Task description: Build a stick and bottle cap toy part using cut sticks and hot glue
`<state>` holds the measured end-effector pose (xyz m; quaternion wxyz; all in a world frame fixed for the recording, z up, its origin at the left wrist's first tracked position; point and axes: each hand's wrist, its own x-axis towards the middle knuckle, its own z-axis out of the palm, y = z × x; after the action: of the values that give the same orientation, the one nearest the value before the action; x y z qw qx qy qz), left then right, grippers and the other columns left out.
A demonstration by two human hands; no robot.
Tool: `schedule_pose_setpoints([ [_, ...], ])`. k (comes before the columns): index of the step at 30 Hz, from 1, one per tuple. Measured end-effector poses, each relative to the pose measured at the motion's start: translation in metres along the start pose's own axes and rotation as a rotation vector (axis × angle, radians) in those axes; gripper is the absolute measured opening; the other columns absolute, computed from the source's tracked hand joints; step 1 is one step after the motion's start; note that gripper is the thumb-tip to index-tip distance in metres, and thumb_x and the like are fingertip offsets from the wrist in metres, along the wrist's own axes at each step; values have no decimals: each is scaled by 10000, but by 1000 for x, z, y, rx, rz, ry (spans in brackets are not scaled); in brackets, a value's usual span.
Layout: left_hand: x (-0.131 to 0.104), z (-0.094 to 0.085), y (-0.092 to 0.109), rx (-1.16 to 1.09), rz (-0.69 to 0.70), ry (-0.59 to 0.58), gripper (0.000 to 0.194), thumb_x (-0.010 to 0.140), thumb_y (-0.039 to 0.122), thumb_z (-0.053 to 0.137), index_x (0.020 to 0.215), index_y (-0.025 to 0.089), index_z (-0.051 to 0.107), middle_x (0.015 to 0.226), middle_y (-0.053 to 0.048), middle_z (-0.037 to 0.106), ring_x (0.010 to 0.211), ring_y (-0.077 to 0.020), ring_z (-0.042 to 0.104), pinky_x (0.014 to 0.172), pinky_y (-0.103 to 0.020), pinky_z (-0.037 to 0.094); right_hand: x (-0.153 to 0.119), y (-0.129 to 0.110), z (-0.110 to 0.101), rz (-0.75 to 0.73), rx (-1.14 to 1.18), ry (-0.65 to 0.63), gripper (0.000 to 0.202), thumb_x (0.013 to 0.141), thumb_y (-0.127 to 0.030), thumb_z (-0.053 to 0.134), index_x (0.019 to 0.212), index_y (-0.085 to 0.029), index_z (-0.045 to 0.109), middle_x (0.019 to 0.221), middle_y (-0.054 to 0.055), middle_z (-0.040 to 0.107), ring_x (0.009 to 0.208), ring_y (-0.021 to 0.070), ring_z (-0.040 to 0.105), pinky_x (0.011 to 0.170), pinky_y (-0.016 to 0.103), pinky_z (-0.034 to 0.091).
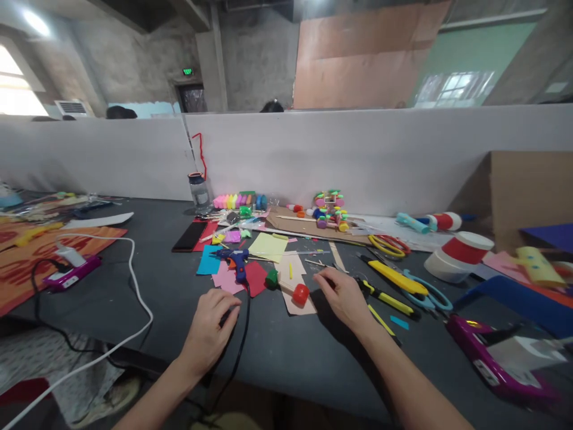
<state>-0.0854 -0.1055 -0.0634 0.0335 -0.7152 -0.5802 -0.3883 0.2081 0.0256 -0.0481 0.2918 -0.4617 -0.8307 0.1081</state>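
My left hand (pixel 210 325) is over the front of the table with its fingers loosely curled. A gap shows between thumb and fingers, and nothing is visible in it. Behind it lies a blue glue gun (pixel 236 260) on coloured paper, its black cord running past my fingers. My right hand (pixel 342 294) hovers to the right, fingers bent and slightly apart, holding nothing that I can see. Between my hands, a wooden stick (pixel 285 286) joins a green knob (pixel 271 279) and a red knob (pixel 301 294). It rests partly on pale pink paper (pixel 298 308).
Right of my right hand lie a yellow cutter (pixel 396 276), blue-handled scissors (pixel 436 295) and a red-and-white paper cup (pixel 463 257). Purple power strips (pixel 496 364) sit at both sides. A jar (pixel 200 194) and colourful clay wheels (pixel 330 209) stand near the white partition (pixel 358 149).
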Motion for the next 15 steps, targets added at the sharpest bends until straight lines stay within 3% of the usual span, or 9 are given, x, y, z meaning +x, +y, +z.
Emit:
schedule_pose_setpoints([
  [8, 5, -1, 6, 3, 67, -37, 174, 956, 190, 532, 935, 226, 701, 927, -58, 725, 890, -221, 660, 828, -372, 517, 0, 2, 1, 64, 50, -34, 273, 994, -363, 615, 1151, -141, 631, 1079, 64, 659, 897, 180, 661, 794, 372, 582],
  [11, 26, 3, 15, 13, 115, -68, 208, 968, 186, 520, 1027, 225, 715, 972, -70, 725, 940, -225, 648, 851, -370, 512, 0, -2, 1, 52, 79, -71, 276, 993, -363, 616, 1158, -142, 632, 1090, 66, 659, 910, 184, 662, 804, 378, 581],
  [15, 63, 23, 30, 68, 154, -104, 297, 987, 177, 486, 1208, 226, 678, 1146, -95, 710, 1071, -256, 605, 931, -424, 473, -1, -4, 3, 46, 115, -69, 282, 992, -364, 619, 1167, -143, 630, 1099, 68, 658, 914, 186, 662, 806, 381, 582],
])
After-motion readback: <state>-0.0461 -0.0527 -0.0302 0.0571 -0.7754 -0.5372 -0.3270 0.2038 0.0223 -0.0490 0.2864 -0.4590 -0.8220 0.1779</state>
